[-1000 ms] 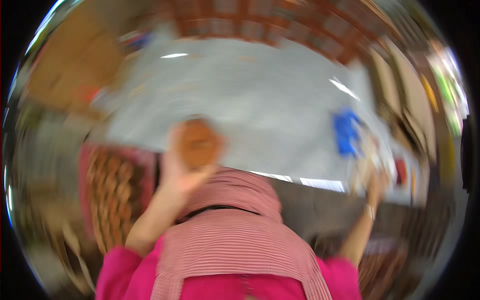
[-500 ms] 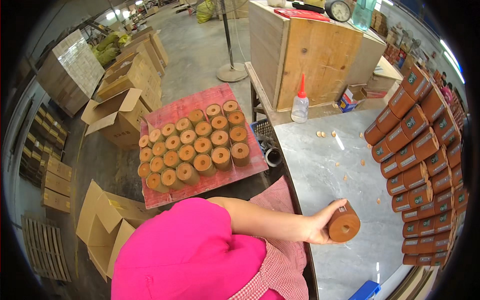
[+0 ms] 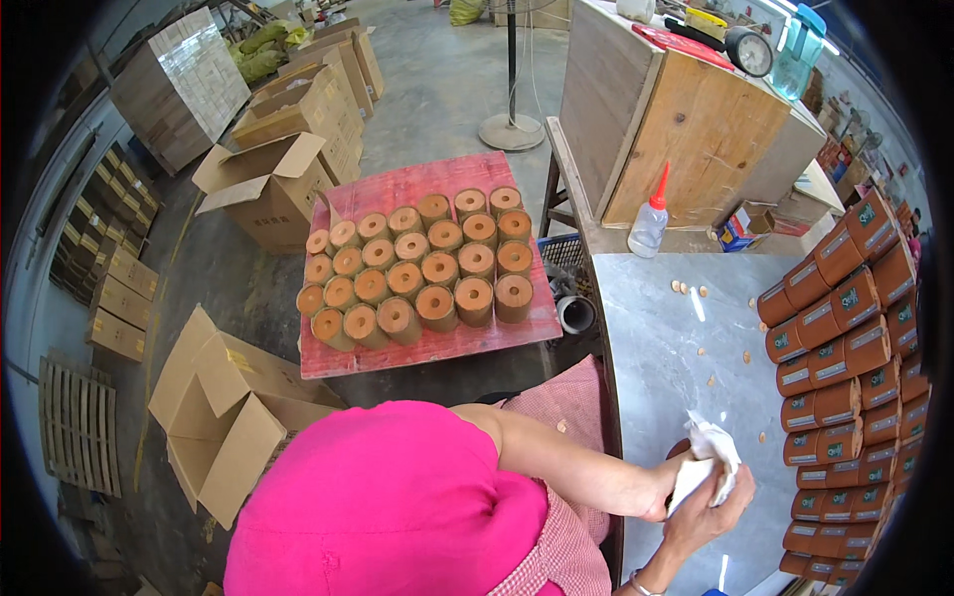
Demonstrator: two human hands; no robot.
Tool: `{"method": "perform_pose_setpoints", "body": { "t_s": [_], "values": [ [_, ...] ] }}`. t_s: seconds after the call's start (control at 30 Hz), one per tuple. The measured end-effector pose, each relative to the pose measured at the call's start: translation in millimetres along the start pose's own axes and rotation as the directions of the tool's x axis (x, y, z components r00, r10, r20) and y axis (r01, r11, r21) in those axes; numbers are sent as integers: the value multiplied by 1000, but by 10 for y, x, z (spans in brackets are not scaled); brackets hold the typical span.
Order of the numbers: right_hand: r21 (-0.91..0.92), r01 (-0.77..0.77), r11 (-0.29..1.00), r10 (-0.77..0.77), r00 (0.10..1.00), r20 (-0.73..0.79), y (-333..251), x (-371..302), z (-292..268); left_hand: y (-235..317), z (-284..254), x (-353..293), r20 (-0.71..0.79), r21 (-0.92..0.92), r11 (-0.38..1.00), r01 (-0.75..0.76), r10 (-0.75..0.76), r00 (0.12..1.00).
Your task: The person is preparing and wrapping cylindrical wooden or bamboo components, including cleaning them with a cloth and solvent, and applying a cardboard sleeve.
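Observation:
In my left hand (image 3: 658, 489) is a brown wooden cylinder (image 3: 679, 449), held above the grey tabletop and now mostly covered. My right hand (image 3: 708, 515), with a bracelet at its wrist, presses a crumpled white cloth (image 3: 708, 447) against it. Both hands are closed and close together. Right of them rises a stack of brown cylinders (image 3: 840, 402) with labels on their sides. On a red board (image 3: 417, 353) to the left stand several rows of cylinders (image 3: 437, 304), upright with holes in their tops.
A clear bottle with a red nozzle (image 3: 648, 226) stands at the table's far edge, before a wooden cabinet (image 3: 686, 129). Small wooden discs (image 3: 703, 291) lie scattered on the grey tabletop (image 3: 646, 338). Open cardboard boxes (image 3: 214, 427) sit on the floor at left.
My right hand has come in from below with the white cloth and laid it against the cylinder. My left hand still holds the cylinder. The whole view has shifted.

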State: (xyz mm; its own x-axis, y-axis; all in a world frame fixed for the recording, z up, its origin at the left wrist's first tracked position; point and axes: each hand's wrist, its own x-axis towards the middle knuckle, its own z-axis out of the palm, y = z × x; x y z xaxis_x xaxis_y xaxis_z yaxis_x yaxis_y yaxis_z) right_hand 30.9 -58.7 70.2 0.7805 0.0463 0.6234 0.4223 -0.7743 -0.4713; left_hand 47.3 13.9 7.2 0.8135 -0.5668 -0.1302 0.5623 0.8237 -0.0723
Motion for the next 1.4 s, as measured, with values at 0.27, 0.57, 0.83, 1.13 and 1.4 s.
{"method": "perform_pose_setpoints", "body": {
  "t_s": [0.27,0.57,0.83,1.13,1.4],
  "values": [
    [167,-431,887,461,850,-255,888,147,-402,46,173,-67,-251,18,993,117,-109,962],
    [-32,130,991,-131,991,-10,-161,265,153,348,377,-284,-167,121,992,31,-11,986],
    [201,-381,902,423,872,-247,639,290,-118,503,314,-321,-318,4,997,78,-73,945],
    [81,208,975,-216,971,100,-208,-92,29,527,69,-246,373,64,998,-8,-16,928],
    [358,-356,864,165,869,466,-143,-872,-237,982,186,-139,-43,187,977,107,-101,994]
  ]
}}
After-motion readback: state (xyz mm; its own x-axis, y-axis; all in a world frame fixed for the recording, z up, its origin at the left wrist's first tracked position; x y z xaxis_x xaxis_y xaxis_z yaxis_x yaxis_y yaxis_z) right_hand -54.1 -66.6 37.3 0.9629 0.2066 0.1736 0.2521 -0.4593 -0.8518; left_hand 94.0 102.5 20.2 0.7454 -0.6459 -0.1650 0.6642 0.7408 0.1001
